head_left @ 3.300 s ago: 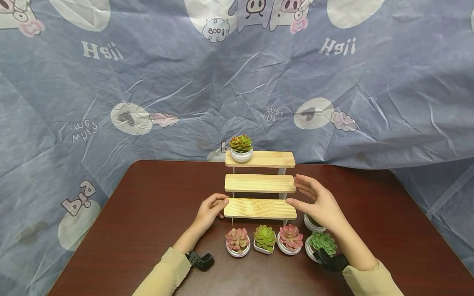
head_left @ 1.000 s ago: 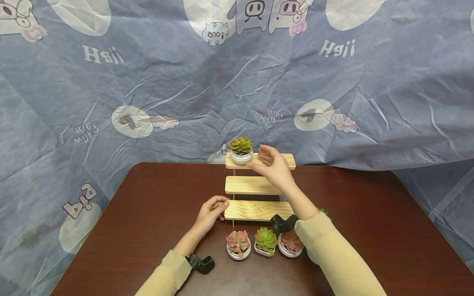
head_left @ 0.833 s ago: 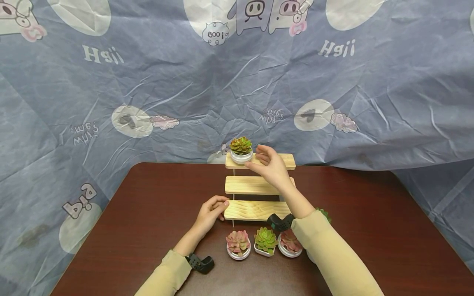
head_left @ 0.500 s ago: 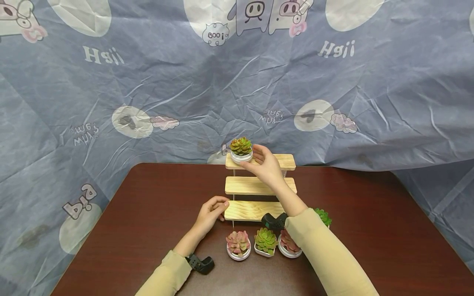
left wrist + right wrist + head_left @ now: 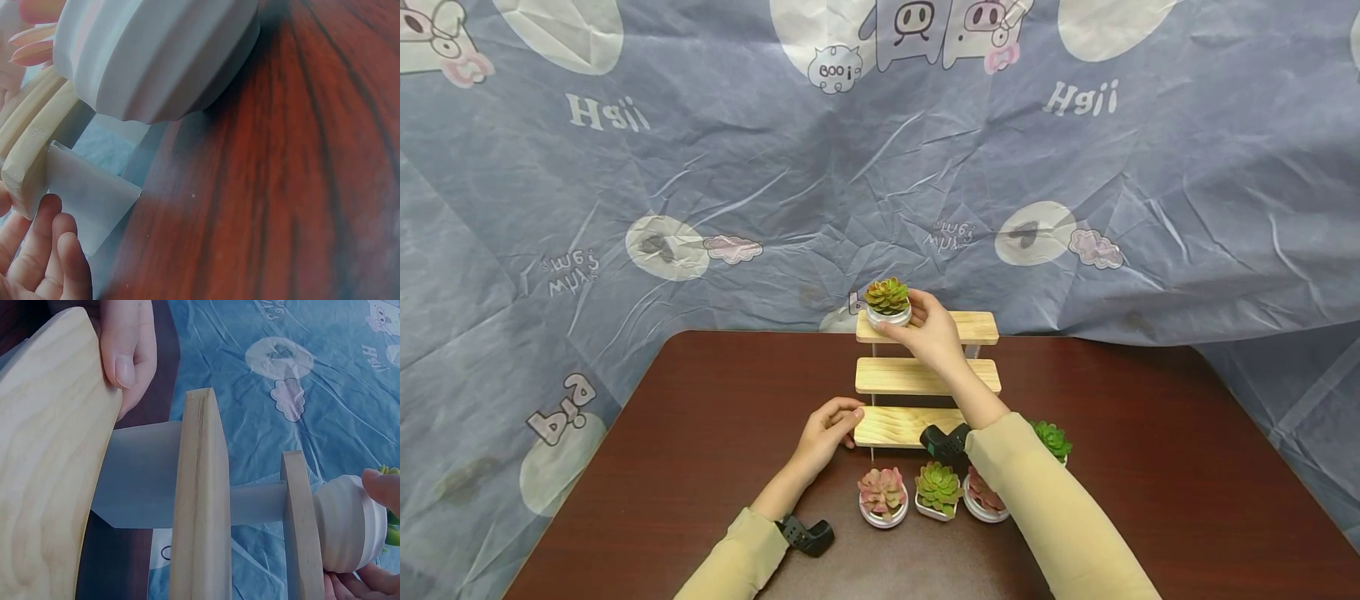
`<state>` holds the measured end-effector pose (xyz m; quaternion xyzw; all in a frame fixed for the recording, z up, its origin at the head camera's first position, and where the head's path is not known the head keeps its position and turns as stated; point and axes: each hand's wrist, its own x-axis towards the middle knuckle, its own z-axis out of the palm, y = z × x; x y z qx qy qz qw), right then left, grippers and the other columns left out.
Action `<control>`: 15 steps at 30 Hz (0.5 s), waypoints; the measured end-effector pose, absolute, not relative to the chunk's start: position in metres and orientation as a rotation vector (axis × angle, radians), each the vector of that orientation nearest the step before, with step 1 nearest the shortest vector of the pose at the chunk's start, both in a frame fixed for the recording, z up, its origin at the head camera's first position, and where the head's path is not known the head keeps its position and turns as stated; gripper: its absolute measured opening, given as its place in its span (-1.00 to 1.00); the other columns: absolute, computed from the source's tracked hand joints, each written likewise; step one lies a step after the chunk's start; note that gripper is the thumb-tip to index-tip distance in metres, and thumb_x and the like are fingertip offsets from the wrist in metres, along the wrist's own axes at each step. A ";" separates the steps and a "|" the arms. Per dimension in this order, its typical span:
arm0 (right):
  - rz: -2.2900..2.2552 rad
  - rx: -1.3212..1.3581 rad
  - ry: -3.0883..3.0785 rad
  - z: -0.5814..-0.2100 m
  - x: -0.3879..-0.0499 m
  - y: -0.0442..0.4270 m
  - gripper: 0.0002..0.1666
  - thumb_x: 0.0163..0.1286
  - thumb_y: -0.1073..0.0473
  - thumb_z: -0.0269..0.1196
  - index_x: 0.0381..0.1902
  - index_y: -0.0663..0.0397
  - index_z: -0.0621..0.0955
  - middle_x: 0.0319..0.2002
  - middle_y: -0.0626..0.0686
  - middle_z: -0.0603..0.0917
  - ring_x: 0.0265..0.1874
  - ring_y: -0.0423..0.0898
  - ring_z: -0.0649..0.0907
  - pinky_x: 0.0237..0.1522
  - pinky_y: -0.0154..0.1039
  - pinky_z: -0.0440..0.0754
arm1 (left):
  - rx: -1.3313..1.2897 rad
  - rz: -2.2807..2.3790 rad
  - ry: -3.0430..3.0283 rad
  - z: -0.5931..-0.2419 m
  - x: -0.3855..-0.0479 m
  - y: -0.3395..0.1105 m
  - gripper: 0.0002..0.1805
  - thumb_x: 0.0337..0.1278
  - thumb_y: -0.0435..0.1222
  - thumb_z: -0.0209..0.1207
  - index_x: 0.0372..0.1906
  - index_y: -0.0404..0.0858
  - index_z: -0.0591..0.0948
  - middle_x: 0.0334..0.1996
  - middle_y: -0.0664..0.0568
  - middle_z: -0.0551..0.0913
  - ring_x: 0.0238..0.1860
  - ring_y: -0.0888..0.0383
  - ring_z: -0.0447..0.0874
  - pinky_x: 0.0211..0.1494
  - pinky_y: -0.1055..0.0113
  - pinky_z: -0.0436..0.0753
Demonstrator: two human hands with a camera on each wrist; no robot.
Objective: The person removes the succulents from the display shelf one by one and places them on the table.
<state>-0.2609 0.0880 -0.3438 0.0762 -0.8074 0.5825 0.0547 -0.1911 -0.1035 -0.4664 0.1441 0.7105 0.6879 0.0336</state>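
A three-tier wooden plant stand (image 5: pixel 891 377) stands at the back of the table. My left hand (image 5: pixel 823 433) holds the left end of its lowest board, thumb on top and fingers at the edge. A green-brown potted succulent (image 5: pixel 886 297) sits at the left of the top board. My right hand (image 5: pixel 934 337) grips its white pot from the right, thumb in front. In the right wrist view, the ribbed pot (image 5: pixel 347 522) stands on the top board between thumb and fingers. The left wrist view shows left fingers (image 5: pixel 47 250) by the lowest board and its clear support.
Before the stand are a pink succulent (image 5: pixel 882 493), a green succulent (image 5: pixel 937 490) and another pink succulent (image 5: pixel 983 493), partly behind my right sleeve (image 5: pixel 1052 508). A further green succulent (image 5: pixel 1051 440) shows beyond that sleeve. A patterned blue cloth (image 5: pixel 820 183) hangs behind the table.
My right hand has moved from the stand's right side up and left to the top-board succulent and taken hold of its pot. The left hand stays at the lowest board.
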 end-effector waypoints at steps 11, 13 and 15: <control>1.733 0.218 -2.475 -0.345 -0.262 0.088 -0.10 0.05 0.07 0.45 0.30 0.19 0.33 0.19 0.19 0.45 0.14 0.03 0.50 0.09 -0.22 0.50 | 0.445 2.124 2.193 -0.467 -0.191 -0.103 -0.75 0.31 -0.36 0.08 -0.03 -0.47 0.54 -0.43 0.01 0.63 -0.44 -0.30 0.46 -0.40 0.15 0.60; 1.737 0.217 -2.468 -0.346 -0.262 0.089 -0.11 0.05 0.08 0.46 0.29 0.19 0.34 0.19 0.19 0.45 0.13 0.03 0.50 0.08 -0.23 0.51 | 0.443 2.126 2.193 -0.467 -0.191 -0.103 -0.75 0.31 -0.37 0.08 -0.03 -0.47 0.54 -0.43 0.00 0.63 -0.46 -0.21 0.48 -0.40 0.17 0.60; 1.745 0.214 -2.454 -0.347 -0.261 0.090 -0.12 0.04 0.09 0.46 0.28 0.20 0.36 0.17 0.19 0.47 0.12 0.03 0.52 0.05 -0.23 0.53 | 0.446 2.127 2.193 -0.467 -0.191 -0.103 -0.75 0.31 -0.37 0.08 -0.03 -0.48 0.53 -0.43 0.00 0.63 -0.47 -0.13 0.49 -0.40 0.17 0.60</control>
